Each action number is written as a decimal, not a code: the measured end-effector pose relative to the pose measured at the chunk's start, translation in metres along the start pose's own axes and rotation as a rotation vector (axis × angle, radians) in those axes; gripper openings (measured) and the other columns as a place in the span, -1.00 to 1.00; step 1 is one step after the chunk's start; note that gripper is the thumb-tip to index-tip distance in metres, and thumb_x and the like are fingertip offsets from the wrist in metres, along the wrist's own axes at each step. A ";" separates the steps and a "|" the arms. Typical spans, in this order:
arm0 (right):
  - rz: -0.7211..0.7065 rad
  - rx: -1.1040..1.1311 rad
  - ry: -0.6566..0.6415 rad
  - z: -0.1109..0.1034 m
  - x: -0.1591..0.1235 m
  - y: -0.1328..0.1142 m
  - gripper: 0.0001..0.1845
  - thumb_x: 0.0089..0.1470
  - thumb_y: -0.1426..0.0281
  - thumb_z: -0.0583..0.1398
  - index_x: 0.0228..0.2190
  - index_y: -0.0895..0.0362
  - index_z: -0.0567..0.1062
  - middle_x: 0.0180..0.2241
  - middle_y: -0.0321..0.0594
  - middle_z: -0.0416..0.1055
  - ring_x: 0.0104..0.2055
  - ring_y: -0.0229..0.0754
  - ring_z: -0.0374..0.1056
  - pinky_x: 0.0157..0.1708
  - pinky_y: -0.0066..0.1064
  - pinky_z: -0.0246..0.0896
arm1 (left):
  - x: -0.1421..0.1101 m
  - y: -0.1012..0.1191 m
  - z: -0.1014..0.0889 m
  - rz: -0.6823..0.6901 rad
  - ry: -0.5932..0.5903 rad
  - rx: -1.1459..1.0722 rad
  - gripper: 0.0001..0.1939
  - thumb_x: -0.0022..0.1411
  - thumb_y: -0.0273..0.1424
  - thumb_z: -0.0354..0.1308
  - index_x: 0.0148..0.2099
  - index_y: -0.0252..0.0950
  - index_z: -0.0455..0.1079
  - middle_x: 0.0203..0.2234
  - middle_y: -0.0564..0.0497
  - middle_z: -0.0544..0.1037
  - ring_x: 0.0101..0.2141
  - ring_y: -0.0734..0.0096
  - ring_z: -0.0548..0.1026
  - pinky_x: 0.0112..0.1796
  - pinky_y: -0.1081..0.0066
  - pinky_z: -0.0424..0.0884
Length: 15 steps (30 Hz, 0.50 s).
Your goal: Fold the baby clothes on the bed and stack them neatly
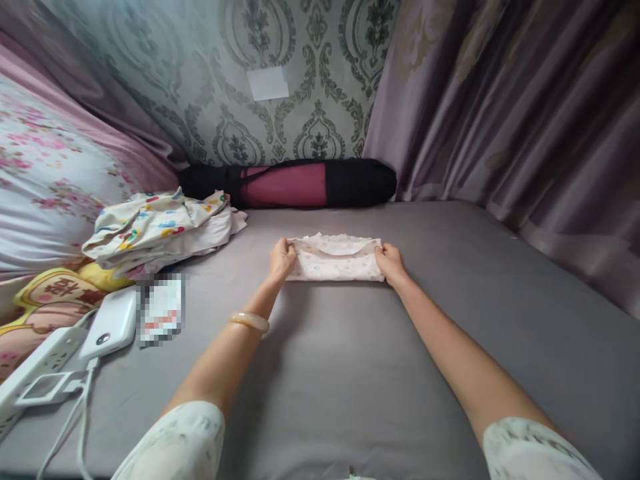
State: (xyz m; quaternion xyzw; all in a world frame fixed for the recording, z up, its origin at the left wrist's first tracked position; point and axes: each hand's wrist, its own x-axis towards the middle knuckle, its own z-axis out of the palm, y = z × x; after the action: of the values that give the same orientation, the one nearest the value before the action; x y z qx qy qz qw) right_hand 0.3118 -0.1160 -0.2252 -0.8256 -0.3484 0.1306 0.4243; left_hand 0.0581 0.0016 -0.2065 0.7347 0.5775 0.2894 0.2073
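Observation:
A pale, lightly printed piece of cloth, folded into a flat rectangle, is held at the middle of the bed. Its upper edge gapes slightly, showing an opening between the layers. My left hand pinches the left end, fingers closed on it. At the opposite end, my right hand grips the upper right corner between thumb and fingers. Both arms reach forward, and a light bangle circles my left forearm. Whether the cloth is a garment I cannot tell.
Grey sheet covers the bed. Folded patterned clothes lie at left, near a white power bank, a power strip with cables, and a blurred-out packet. A black and maroon long bag lies against the wall; curtains hang right.

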 end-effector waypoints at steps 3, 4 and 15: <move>-0.085 -0.219 0.013 0.003 0.004 -0.003 -0.71 0.20 0.36 0.03 -0.21 0.21 0.50 -0.28 0.01 0.53 -0.19 -0.02 0.44 -0.25 -0.37 0.22 | 0.003 0.006 0.010 -0.015 0.018 0.058 -0.76 0.34 -0.41 -0.13 -0.12 -0.27 0.35 -0.32 -0.13 0.54 -0.28 0.22 0.49 -0.30 0.39 0.26; -0.115 -0.269 0.011 0.003 0.004 -0.005 -0.69 0.24 0.35 0.01 -0.16 0.20 0.49 -0.24 0.04 0.53 -0.15 0.00 0.44 -0.22 -0.36 0.21 | 0.004 0.008 0.012 -0.008 0.016 0.074 -0.75 0.37 -0.39 -0.15 -0.07 -0.27 0.34 -0.29 -0.16 0.55 -0.26 0.20 0.50 -0.29 0.38 0.26; -0.003 -0.504 -0.081 0.006 0.021 -0.012 -0.56 0.29 0.23 -0.03 -0.07 0.22 0.51 -0.15 0.15 0.51 -0.07 0.10 0.44 -0.15 -0.24 0.24 | 0.022 0.002 0.036 -0.078 -0.031 0.221 -0.64 0.40 -0.27 -0.18 -0.01 -0.37 0.35 -0.16 -0.35 0.56 -0.13 0.01 0.53 -0.21 0.28 0.29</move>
State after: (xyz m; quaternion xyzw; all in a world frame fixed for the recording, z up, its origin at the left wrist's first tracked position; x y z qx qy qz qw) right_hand 0.3181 -0.0928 -0.2176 -0.8989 -0.3876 0.0720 0.1911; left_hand 0.0869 0.0237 -0.2278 0.7343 0.6309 0.2043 0.1448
